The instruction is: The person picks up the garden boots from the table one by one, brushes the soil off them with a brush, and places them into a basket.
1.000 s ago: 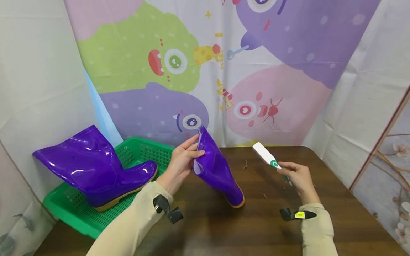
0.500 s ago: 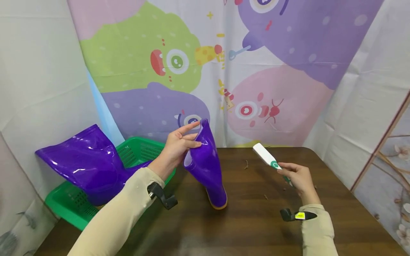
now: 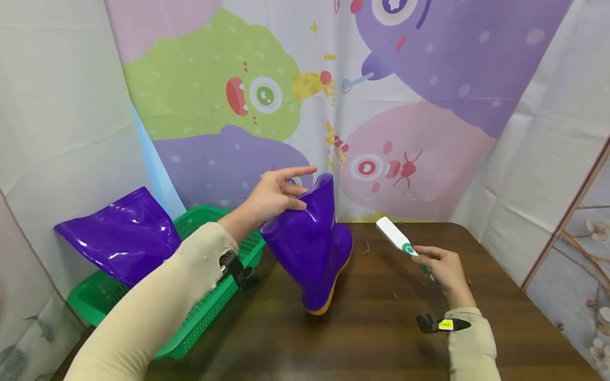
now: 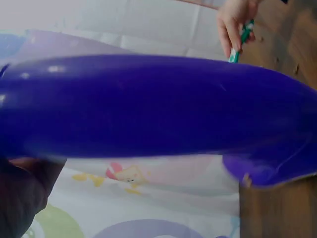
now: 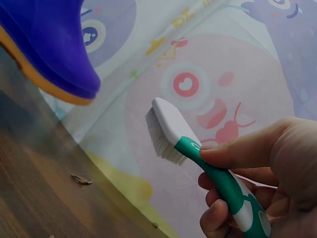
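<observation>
My left hand (image 3: 274, 196) pinches the top rim of a glossy purple rain boot (image 3: 305, 243), thumb on the near side of the shaft. The boot is tilted, its toe pointing away to the back right and its yellow-brown sole low over the table; whether the heel touches wood I cannot tell. In the left wrist view the shaft (image 4: 138, 104) hides most of the scene. My right hand (image 3: 445, 270) grips the green-and-white handle of a scrubbing brush (image 5: 166, 121), apart from the boot, with its white bristles facing down and left in the right wrist view.
A second purple boot (image 3: 128, 238) lies in a green plastic basket (image 3: 214, 312) on the left, partly behind my left arm. Small brown bits (image 5: 81, 179) are scattered over the dark wooden table (image 3: 391, 338). A cartoon curtain (image 3: 405, 174) hangs behind the table.
The boot in my left hand has turned: its toe swung from facing me round to the back right, showing its side. My right hand with the brush has hardly moved.
</observation>
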Demonstrator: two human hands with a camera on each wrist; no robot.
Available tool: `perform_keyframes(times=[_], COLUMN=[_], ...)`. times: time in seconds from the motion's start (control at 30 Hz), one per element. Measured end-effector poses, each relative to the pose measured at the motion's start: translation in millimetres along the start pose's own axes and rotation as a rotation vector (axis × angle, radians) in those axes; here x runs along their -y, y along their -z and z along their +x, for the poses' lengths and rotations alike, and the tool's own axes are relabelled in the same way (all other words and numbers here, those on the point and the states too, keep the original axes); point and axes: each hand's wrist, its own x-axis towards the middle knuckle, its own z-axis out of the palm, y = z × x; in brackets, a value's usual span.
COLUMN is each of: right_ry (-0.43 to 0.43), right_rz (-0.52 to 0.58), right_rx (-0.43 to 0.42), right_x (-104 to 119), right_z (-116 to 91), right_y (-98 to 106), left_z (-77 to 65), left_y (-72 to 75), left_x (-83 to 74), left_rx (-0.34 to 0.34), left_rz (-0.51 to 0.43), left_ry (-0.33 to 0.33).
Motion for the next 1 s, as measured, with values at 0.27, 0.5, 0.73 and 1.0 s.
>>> perform_keyframes(times=[0.27,0.5,0.73,1.0], right_ry=[0.005,0.007,-0.015,-0.021], right_rz=[-0.005,-0.006,0.013,0.013], right_rx=[-0.011,-0.018,-0.012,-0.015], right_x=[-1,-2,-5,-7], right_z=[1,0,1,3], right_y=[-1,-2,0,2], left_z=[-7.2,-12.1,-5.9,1.0], left_y=[-0.1,-5.1,-9.3,-9.5], left_x=[-9.2,-15.8,-29.8,-34.3], left_rx=[0.134,0.286,0.465,0.565], left_rz=[0.294,0.622,0.973,1.151], left_ry=[-0.136,-0.509,-0.709,-0.835])
